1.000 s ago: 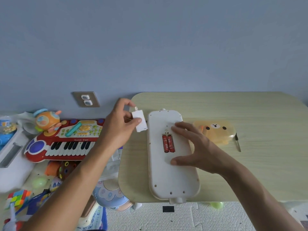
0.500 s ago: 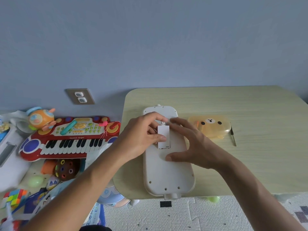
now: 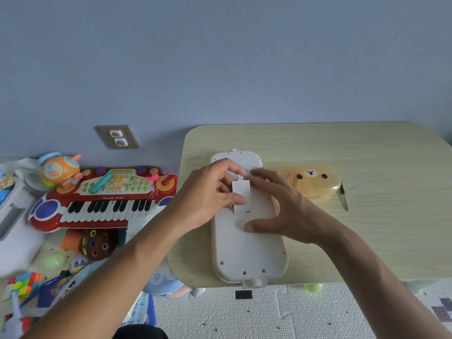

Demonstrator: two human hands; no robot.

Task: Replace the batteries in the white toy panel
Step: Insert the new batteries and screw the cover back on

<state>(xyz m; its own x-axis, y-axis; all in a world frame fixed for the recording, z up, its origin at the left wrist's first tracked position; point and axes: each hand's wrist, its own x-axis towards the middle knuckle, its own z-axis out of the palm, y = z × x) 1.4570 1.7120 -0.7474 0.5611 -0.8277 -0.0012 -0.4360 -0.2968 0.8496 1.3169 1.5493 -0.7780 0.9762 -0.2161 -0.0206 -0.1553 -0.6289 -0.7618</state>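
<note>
The white toy panel [image 3: 247, 250] lies face down on the light wooden table [image 3: 367, 231], its long side running away from me. My left hand [image 3: 208, 194] pinches the small white battery cover [image 3: 242, 195] and holds it flat over the battery compartment. The batteries are hidden under the cover. My right hand [image 3: 286, 204] rests spread on the panel's right side, with the fingertips at the cover's top edge and the thumb below it.
A translucent orange bear-face box [image 3: 311, 182] sits to the right of the panel, with a small screwdriver [image 3: 343, 195] beside it. Off the table's left edge lie a red toy keyboard [image 3: 102, 199] and several other toys on the floor.
My left hand carried the battery cover from beside the panel onto the compartment, covering the red batteries. My right hand stayed on the panel.
</note>
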